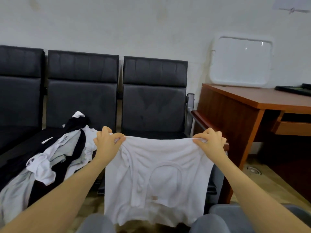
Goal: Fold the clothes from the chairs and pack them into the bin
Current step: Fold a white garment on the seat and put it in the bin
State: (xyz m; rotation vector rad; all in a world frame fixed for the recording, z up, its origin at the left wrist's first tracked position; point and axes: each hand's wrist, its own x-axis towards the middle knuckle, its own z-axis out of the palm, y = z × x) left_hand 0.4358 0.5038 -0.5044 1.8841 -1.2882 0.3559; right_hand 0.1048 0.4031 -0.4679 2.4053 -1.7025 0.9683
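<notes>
At the near edge two grey knees (96, 223) are cut off by the frame. Above them hangs a white shirt (156, 179), its hem draped low and its collar showing through the cloth. The left hand (106, 142) pinches one top corner, fingers closed on bunched fabric; the right hand (210, 140) clamps the other corner the same way. To the left a pile (50, 158) of white, grey and black clothes lies tangled on black chairs (153, 101), single garments hard to separate. Far right stands a desk (235, 105).
</notes>
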